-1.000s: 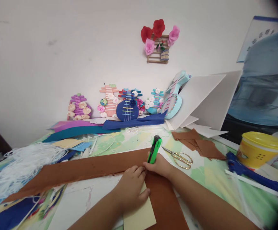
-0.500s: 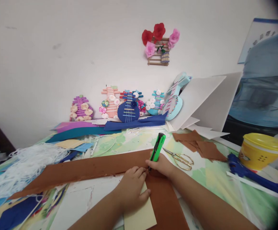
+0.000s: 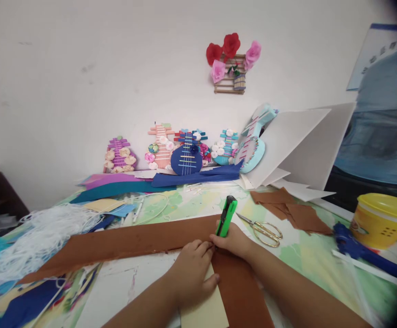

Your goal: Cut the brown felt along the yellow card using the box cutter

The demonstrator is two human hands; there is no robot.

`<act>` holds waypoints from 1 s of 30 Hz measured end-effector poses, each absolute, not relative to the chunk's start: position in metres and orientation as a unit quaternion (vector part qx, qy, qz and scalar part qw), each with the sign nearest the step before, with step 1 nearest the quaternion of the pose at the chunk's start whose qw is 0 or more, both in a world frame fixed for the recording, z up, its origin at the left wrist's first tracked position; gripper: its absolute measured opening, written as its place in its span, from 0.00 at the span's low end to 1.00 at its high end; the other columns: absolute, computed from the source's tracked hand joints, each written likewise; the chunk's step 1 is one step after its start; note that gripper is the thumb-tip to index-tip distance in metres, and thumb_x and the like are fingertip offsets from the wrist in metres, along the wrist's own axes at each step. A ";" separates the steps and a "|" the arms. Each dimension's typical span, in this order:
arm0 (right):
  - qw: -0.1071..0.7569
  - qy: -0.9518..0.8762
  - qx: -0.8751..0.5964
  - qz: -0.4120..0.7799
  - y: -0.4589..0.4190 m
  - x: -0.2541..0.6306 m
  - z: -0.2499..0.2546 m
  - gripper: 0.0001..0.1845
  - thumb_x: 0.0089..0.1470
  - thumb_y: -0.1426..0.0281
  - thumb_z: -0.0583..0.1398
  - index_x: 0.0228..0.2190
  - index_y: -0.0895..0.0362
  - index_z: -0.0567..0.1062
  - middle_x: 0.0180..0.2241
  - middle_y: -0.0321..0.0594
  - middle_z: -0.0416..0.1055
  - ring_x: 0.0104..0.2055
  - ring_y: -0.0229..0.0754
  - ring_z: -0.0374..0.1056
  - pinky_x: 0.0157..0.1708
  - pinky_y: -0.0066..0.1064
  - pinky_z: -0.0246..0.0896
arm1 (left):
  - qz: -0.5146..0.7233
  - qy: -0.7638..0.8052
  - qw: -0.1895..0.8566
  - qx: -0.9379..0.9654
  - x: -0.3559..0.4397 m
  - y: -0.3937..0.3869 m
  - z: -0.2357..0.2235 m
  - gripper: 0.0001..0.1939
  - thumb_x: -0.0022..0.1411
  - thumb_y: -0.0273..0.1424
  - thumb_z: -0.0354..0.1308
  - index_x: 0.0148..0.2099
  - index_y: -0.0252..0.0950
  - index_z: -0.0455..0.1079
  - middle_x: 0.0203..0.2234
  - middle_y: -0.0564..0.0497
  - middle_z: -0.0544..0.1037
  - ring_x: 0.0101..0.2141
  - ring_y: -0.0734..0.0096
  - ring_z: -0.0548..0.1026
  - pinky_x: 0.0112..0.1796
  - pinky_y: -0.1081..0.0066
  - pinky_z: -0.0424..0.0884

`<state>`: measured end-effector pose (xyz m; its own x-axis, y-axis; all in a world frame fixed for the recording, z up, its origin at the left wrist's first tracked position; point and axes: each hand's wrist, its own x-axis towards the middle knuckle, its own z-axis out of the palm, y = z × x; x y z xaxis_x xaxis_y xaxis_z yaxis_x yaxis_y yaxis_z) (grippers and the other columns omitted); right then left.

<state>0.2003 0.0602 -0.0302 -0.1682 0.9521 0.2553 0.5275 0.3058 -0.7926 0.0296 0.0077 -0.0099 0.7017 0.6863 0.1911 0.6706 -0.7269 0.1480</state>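
Observation:
In my right hand [image 3: 234, 241] is a green and black utility knife [image 3: 227, 216], held nearly upright and leaning slightly to the right. Its lower end is hidden by my fingers, close to the inner corner of the brown sheet [image 3: 133, 237], which looks like felt or thick paper. My left hand [image 3: 194, 273] lies flat with outstretched fingers on a pale yellow card strip [image 3: 207, 314], pressing it down along the sheet's inner edge. The left fingertips are right beside the right hand. Gold-handled scissors [image 3: 265, 232] rest just right of the knife.
White string [image 3: 41, 237] is heaped at left. Brown scraps [image 3: 297, 212], a yellow tub [image 3: 384, 221] and a blue glue gun [image 3: 362, 250] lie at right. Decorated paper lutes [image 3: 186, 157] stand along the wall, beside white boards [image 3: 287, 146].
The whole view has shifted slightly, with things sitting a little further right. The knife and right hand have dropped a little towards me. My left hand stays on the card.

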 end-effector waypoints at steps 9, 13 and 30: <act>0.381 -0.706 -0.527 0.281 0.059 0.202 -0.023 0.14 0.42 0.62 0.57 0.17 0.56 0.58 0.16 0.29 0.55 0.20 0.33 0.54 0.22 0.25 0.50 | 0.115 0.368 0.039 0.922 0.028 0.008 -0.011 0.27 0.56 0.40 0.50 0.55 0.31 0.59 0.50 0.44 0.64 0.48 0.57 0.59 0.49 0.61 0.53; 0.376 -0.704 -0.528 0.292 0.060 0.204 -0.023 0.14 0.44 0.61 0.56 0.18 0.56 0.59 0.15 0.29 0.55 0.19 0.33 0.54 0.20 0.25 0.50 | 0.116 0.366 0.041 0.923 0.028 0.011 -0.013 0.27 0.56 0.40 0.50 0.55 0.32 0.59 0.50 0.45 0.64 0.48 0.57 0.59 0.49 0.61 0.54; 0.356 -0.718 -0.527 0.283 0.056 0.201 -0.027 0.15 0.40 0.60 0.59 0.18 0.57 0.61 0.16 0.29 0.56 0.21 0.33 0.53 0.20 0.25 0.48 | 0.131 0.358 0.046 0.923 0.029 0.011 -0.011 0.26 0.54 0.38 0.52 0.54 0.34 0.59 0.48 0.47 0.65 0.45 0.60 0.60 0.47 0.63 0.55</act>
